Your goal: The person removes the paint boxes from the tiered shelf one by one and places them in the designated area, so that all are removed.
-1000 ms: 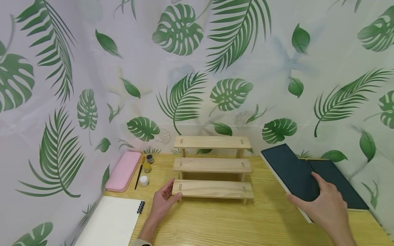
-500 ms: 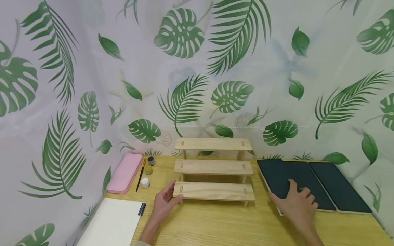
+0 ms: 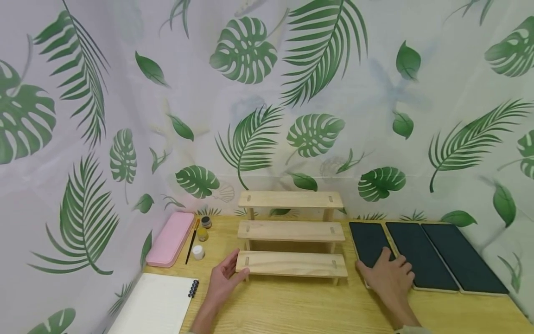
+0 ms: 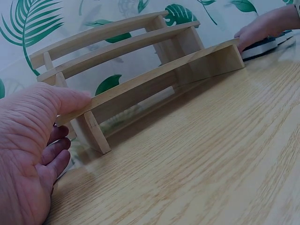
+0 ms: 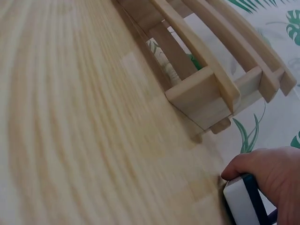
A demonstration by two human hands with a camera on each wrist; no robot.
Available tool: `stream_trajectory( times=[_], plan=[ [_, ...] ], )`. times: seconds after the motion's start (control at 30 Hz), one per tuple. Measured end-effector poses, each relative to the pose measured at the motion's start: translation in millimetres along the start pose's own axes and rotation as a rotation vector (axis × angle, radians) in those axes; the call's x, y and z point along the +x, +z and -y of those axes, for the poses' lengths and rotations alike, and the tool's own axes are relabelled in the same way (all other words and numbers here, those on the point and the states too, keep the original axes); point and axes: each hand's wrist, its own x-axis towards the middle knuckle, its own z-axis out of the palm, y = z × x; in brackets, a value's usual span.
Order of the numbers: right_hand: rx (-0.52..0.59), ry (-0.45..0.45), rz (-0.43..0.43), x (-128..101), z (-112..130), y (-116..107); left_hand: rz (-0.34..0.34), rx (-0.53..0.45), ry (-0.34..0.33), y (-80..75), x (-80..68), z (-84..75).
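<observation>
A three-tier wooden display stand [image 3: 292, 231] stands mid-table, in all three views. My left hand [image 3: 222, 280] grips the left end of its lowest board, thumb [image 4: 72, 101] on top and fingers curled below. To the stand's right, my right hand [image 3: 389, 277] holds a dark-covered book [image 3: 369, 236] across its width, thumb on the left edge. Its pale page edge [image 5: 240, 202] shows in the right wrist view. The book lies on the table, left of two similar dark books [image 3: 421, 255] lying side by side; the hand covers its near part.
At the left lie a pink case [image 3: 172, 239], a paintbrush [image 3: 192, 241] and several small paint pots [image 3: 202, 234]. A spiral notebook [image 3: 152, 301] lies in front of them. Leaf-patterned sheeting [image 3: 267, 93] rises behind the wooden table [image 3: 300, 308] and along its sides.
My right hand has lowered the dark book from above the others and moved it left, so it lies flat beside them with a narrow gap. My left hand has stayed on the stand.
</observation>
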Motion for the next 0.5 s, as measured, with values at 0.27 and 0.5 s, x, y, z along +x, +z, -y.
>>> stream_trajectory(
  times=[0.27,0.5],
  plan=[
    [0.009,0.02,-0.051,5,-2,12,0.0,-0.001,-0.002,-1.6,-0.9,0.1],
    [0.028,-0.066,-0.137,5,5,16,-0.021,0.008,0.009,-6.4,-2.3,0.9]
  ],
)
